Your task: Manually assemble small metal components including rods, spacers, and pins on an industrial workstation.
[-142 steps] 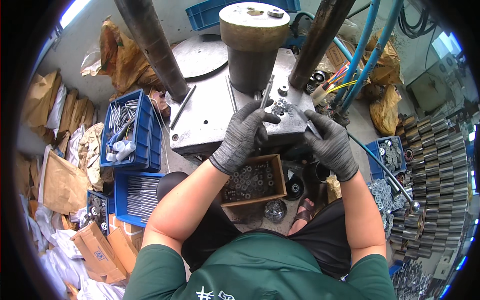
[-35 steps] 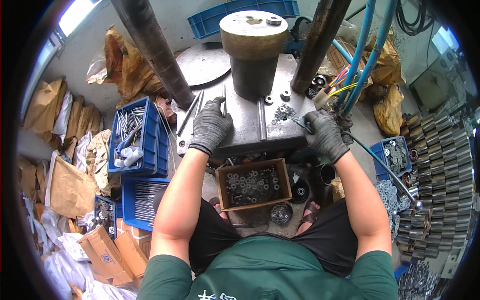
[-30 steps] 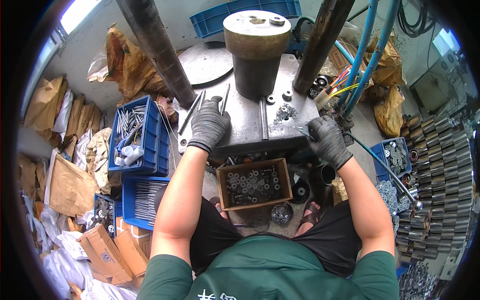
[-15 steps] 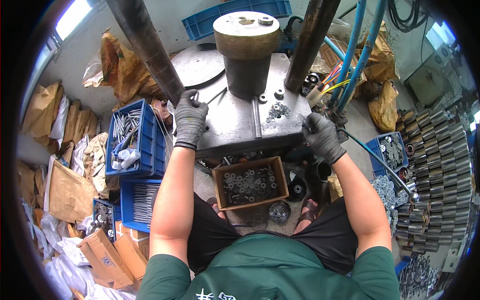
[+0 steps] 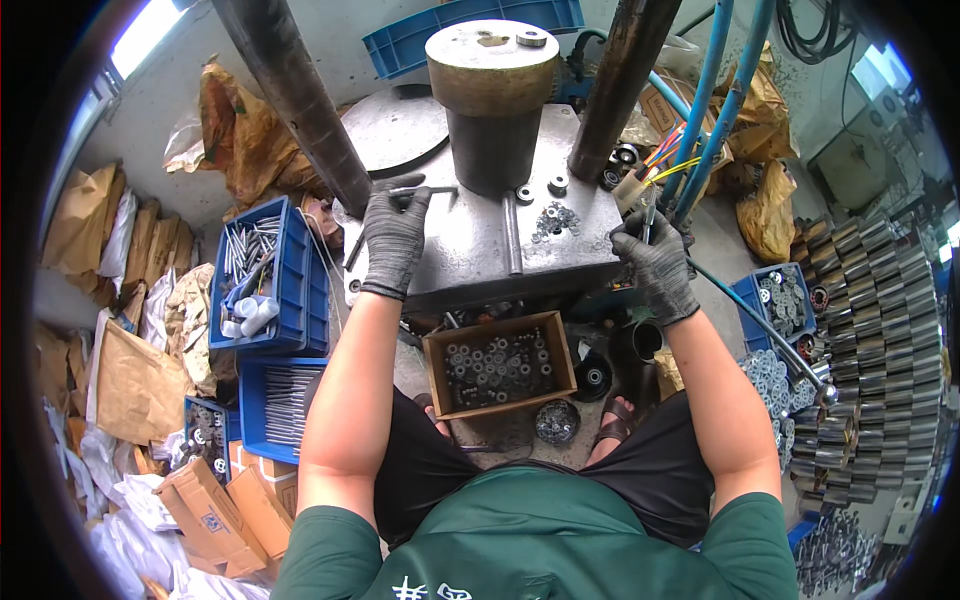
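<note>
Plainly, in the head view, the left hand closes thumb and fingers around a thin metal rod left of the frame's centre, over the worktop; the far end juts clear of the glove toward the centre, seemingly because the grip sits near the other end. Right of centre, the right hand curls about a slim metal tool whose shiny end points up the frame, a hold that probably leaves that end unobstructed. Near the worktop's middle, a thick rod lies flat, pointing toward the column, perhaps to stay within reach of both hands. Small loose metal parts sit in a cluster just to its right, likely gathered so that fingers can find them. Below, at lower centre, a box holds many ring-shaped parts, its raised walls presumably there to stop them scattering.
</note>
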A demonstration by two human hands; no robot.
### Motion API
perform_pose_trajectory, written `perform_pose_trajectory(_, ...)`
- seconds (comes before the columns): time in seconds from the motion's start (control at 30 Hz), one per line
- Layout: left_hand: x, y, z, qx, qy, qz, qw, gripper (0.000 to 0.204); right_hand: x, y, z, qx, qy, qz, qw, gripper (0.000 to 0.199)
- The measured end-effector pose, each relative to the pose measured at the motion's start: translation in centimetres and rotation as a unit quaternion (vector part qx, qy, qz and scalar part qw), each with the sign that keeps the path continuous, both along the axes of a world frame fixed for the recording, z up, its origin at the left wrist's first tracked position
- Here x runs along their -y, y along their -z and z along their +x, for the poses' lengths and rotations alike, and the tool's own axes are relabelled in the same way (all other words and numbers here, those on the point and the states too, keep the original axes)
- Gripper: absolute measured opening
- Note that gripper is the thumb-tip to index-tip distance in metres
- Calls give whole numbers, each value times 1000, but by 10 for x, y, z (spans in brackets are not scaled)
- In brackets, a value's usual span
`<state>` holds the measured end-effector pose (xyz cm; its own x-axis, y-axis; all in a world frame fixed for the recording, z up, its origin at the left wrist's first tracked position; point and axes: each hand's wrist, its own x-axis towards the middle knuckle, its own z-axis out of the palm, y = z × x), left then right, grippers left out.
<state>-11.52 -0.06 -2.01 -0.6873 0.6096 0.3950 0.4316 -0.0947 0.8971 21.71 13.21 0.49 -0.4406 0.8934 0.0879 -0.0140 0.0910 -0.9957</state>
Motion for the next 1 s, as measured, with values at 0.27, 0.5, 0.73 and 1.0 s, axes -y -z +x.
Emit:
perform_pose_trajectory(0.27,-2,-14,27,-168,-9,-40,985,22,30,-14,2,4,-39,8,999,26)
perform_pose_trajectory(0.5,-13,17,40,-110,45,-116,986,24,42,-18,3,-23,-72,-32,997,54)
perform_pose_trajectory(0.73,16,-34,141,297,283,-48,910,18,58,-30,-4,-46,-67,-76,994,61)
perform_pose_trajectory(1.0,9,-22,156,308,367,-91,873,13,64,-28,-9,-35,-86,-115,989,62)
